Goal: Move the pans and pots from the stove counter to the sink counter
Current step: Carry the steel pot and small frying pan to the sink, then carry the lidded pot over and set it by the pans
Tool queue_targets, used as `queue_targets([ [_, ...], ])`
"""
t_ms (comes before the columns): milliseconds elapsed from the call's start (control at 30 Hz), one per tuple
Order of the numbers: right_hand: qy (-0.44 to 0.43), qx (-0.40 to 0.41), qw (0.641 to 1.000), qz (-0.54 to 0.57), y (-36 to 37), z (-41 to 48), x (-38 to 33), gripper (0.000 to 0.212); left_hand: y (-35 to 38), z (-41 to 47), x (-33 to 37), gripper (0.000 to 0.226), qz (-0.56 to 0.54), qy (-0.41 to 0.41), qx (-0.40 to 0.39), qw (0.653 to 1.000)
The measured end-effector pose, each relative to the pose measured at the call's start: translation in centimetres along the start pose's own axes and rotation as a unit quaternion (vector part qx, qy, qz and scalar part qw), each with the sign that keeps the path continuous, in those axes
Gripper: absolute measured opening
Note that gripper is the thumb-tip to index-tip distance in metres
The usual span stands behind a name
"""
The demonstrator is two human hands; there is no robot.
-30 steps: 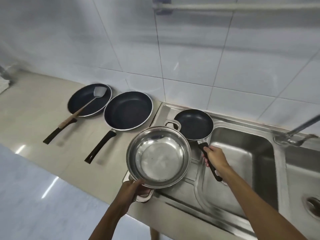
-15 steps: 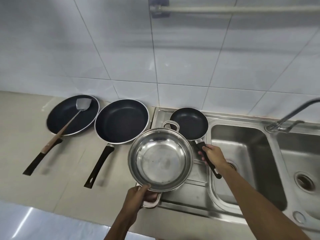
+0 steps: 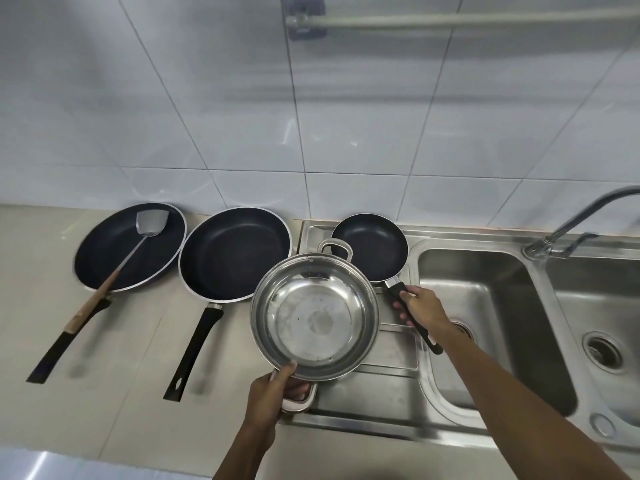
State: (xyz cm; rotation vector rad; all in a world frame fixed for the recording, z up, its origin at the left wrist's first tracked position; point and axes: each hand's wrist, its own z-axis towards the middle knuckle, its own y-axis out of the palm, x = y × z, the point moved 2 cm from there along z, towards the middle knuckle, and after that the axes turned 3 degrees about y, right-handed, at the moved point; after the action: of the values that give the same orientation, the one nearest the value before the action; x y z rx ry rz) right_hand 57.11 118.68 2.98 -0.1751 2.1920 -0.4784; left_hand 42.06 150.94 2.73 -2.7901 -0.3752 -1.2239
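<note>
My left hand (image 3: pixel 273 396) grips the near handle of a shiny steel pot (image 3: pixel 315 317), which sits over the left part of the steel drainboard (image 3: pixel 377 407). My right hand (image 3: pixel 420 308) is closed around the black handle of a small black frying pan (image 3: pixel 370 247) that rests at the back of the drainboard, against the wall. Two larger black pans lie on the beige counter to the left: a middle pan (image 3: pixel 235 252) and a far-left pan (image 3: pixel 130 245) with a wooden-handled metal spatula (image 3: pixel 114 275) lying in it.
A double steel sink (image 3: pixel 485 299) opens right of the drainboard, with a tap (image 3: pixel 568 226) behind it. A white tiled wall backs the counter, and a metal rail (image 3: pixel 450 20) is mounted high on it.
The view has shifted, so the pans sit further right and the sink shows more fully. Both hands keep their grips; pot and small pan stay about where they were.
</note>
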Motion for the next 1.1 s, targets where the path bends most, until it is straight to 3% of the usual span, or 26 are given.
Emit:
queue_targets([
  [333,-0.040,0.037,0.994,-0.094,0.1,-1.3,0.2,0.030,0.1,-0.4,0.2,0.047,0.020,-0.010,-0.014,1.000],
  [733,-0.043,0.073,0.982,-0.167,-2.2,-6.2,4.1,0.028,-0.9,-4.2,-2.0,0.046,-0.012,-0.033,-0.046,0.998],
  [967,-0.069,0.027,0.983,-0.170,-5.5,-10.3,9.1,0.033,1.6,-9.1,-6.2,0.053,0.007,-0.023,-0.023,0.999],
  [1100,-0.152,0.016,0.958,-0.244,-8.5,-16.0,13.4,0.043,6.7,-13.1,-9.4,0.047,0.128,0.056,0.008,0.990],
])
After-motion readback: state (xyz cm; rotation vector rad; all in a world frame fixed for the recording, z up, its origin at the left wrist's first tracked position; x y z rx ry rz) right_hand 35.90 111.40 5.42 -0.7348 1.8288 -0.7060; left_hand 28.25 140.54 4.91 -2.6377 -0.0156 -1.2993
